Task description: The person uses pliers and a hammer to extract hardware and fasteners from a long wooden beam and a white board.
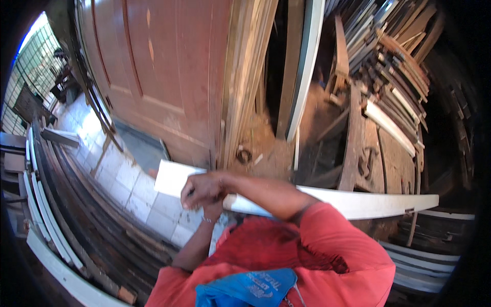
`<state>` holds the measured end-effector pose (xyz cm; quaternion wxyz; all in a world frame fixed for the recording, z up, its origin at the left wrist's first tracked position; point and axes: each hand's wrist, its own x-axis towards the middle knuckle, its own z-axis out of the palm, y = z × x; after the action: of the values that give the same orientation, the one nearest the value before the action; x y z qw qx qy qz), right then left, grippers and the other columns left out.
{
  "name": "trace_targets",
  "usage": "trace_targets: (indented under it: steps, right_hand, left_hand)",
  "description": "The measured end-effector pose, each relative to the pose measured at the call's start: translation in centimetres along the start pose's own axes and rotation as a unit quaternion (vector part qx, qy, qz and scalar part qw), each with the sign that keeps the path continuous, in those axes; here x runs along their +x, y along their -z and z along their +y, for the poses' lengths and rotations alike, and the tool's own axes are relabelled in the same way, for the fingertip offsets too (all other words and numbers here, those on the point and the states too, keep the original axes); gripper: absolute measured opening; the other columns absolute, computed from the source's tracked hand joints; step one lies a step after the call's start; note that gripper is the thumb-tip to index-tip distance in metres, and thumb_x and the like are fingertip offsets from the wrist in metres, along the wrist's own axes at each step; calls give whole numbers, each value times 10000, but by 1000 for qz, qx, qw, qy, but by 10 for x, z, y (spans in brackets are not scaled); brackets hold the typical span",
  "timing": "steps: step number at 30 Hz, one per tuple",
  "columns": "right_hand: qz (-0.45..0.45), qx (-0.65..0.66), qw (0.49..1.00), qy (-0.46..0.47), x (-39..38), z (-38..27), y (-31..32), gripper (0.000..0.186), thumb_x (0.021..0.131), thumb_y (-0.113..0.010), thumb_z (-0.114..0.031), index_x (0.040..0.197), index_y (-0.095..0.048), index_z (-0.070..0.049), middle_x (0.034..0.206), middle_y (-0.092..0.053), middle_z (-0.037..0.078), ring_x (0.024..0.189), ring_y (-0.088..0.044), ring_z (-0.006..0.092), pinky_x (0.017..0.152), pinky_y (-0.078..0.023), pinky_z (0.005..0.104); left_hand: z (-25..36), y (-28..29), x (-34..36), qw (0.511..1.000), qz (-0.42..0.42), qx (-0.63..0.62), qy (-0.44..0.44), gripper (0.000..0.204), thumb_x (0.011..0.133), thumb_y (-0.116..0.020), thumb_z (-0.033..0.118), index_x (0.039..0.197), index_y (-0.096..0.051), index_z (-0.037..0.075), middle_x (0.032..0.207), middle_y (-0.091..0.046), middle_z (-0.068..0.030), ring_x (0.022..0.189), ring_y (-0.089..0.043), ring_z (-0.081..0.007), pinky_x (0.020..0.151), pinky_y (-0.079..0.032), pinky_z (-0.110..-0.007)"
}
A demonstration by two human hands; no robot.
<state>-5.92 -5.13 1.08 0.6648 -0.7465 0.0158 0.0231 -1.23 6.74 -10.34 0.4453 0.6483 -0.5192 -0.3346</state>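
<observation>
A long white board (358, 203) runs across in front of my body, its broad pale end (174, 177) sticking out past my hands on the left. My right hand (203, 189) is closed in a fist over the board near that end, its forearm crossing above the board. Whatever the fist may hold is too dark and small to make out. My left hand (213, 209) comes up just below the right one and seems to grip the board's near edge; the right hand and the board hide most of its fingers. A thin bracelet circles the left wrist.
Ahead stands a brown panelled door (169, 77), with upright planks (250, 66) beside it. Stacked timber (394, 77) and a wooden bench (394, 153) with a dark metal clamp-like piece (366, 161) are on the right. Long boards (97, 204) lie at left beside the tiled floor (135, 194).
</observation>
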Motion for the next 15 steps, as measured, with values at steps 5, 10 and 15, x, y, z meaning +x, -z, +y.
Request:
trace_targets:
  steps: [5,10,15]
  right_hand:
    - [179,-24,982,59,-33,-19,-9,335,902,-729,-360,967,-768,-34,821,-732,53,758,-645,128,728,-524,309]
    - [316,-42,947,-47,-100,-22,1,322,995,-642,-289,1144,-711,-12,1059,-712,47,959,-639,110,855,-530,282]
    - [354,108,929,16,-125,-37,1,433,1047,-551,-322,1385,-580,-53,1166,-672,38,903,-636,110,807,-523,253]
  left_hand:
    - [14,5,-19,986,79,-141,-42,368,937,-709,163,1225,-622,-49,1135,-702,-111,1067,-648,-173,934,-508,-335]
    - [57,16,5,992,-54,-111,15,303,989,-647,205,1169,-638,-39,1068,-709,-128,989,-636,-127,872,-507,-314]
    - [68,16,33,992,-91,-89,1,267,984,-645,193,1135,-648,-27,990,-703,-102,923,-602,-102,832,-510,-306]
